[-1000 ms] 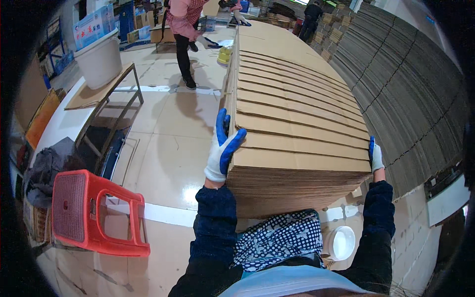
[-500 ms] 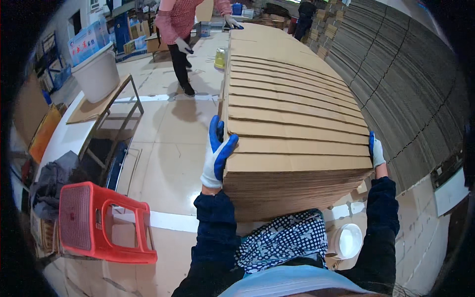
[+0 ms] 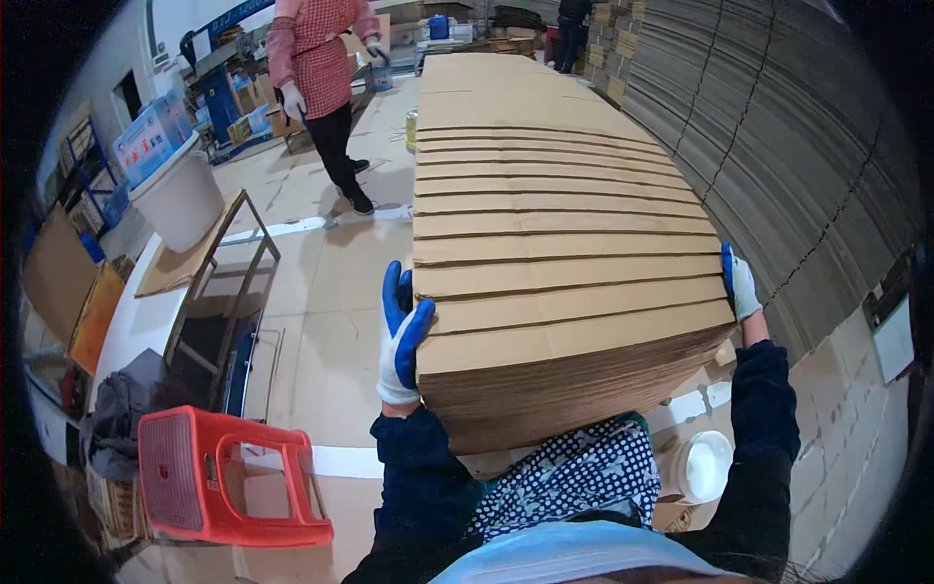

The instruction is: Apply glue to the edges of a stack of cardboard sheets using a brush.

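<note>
Head view: the left hand and right hand are pressing, wide open, against the cardboard stack, mid-frame. The co-worker, upper left, is no longer touching it, so maybe only these hands are steadying it.

The hands wear white-and-blue gloves, with dark blue sleeves.
</note>
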### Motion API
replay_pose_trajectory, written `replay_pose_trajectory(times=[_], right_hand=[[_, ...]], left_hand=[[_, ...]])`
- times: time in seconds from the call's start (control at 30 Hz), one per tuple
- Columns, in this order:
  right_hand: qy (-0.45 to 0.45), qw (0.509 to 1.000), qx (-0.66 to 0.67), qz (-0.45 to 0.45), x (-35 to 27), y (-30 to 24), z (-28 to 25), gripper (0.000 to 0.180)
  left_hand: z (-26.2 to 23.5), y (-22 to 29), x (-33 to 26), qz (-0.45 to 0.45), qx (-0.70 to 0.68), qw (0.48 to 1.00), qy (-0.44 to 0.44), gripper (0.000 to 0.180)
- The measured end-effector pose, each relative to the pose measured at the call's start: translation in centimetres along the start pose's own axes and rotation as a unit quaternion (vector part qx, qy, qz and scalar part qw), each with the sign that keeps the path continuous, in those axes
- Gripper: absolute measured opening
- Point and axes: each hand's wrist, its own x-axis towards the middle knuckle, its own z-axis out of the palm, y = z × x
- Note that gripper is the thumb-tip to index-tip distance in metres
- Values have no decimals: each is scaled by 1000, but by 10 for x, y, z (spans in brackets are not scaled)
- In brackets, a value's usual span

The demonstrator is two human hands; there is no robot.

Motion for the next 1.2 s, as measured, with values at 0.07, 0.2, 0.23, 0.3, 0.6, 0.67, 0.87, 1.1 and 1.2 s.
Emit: replay_pose_trajectory(times=[0.07, 0.2, 0.23, 0.3, 0.6, 0.67, 0.87, 1.1, 1.2], right_hand=[[12, 1000, -9, -16, -2, 1, 2, 66], [8, 999, -37, -1, -2, 1, -2, 61], [1, 999, -50, 10, -1, 1, -3, 58], [-2, 999, -45, 12, -5, -7, -5, 58], [55, 999, -4, -3, -7, -7, -2, 55], [66, 998, 12, -14, -6, -2, 0, 54], [55, 996, 60, -32, -4, 4, 5, 39], [79, 973, -102, -190, -6, 20, 14, 32], [60, 971, -107, -205, -6, 5, 13, 38]], left_hand=[[0, 1, -1, -4, 10, 1000, 2, 65], [6, -1, 1, 1, 16, 1000, 3, 64], [8, -2, 3, 10, 5, 1000, -2, 64], [8, 0, 1, 16, -1, 1000, -7, 64], [2, -9, 1, 33, 6, 999, -24, 64], [4, -7, 0, 31, 40, 999, -12, 63], [-2, -13, 0, 42, 26, 998, -30, 59], [0, 15, -1, -18, 135, 990, -25, 56], [-2, 48, 18, -79, 220, 965, -123, 55]])
